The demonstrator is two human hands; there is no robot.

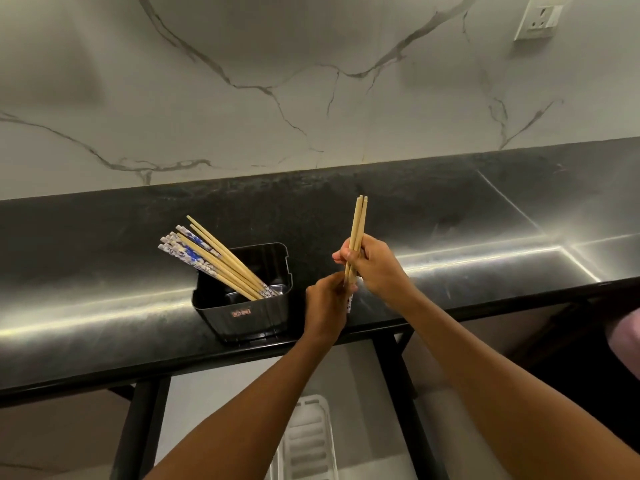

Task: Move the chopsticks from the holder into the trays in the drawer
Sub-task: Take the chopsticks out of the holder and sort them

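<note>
A black square holder (pixel 242 308) stands near the front edge of the dark counter (pixel 104 271). Several chopsticks (pixel 211 258) lean out of it to the upper left, some plain wood, some with blue-and-white patterned ends. To the holder's right, my right hand (pixel 375 268) grips a small bundle of plain wooden chopsticks (pixel 357 233), held nearly upright. My left hand (pixel 327 306) closes around the lower ends of the same bundle. Below the counter, a white ribbed tray (pixel 308 441) shows between my forearms.
A marble-patterned wall (pixel 311 81) rises behind the counter, with a white socket (pixel 540 15) at the top right. A black metal frame (pixel 145 427) supports the counter. A person's pinkish knee or sleeve (pixel 625 337) shows at the right edge.
</note>
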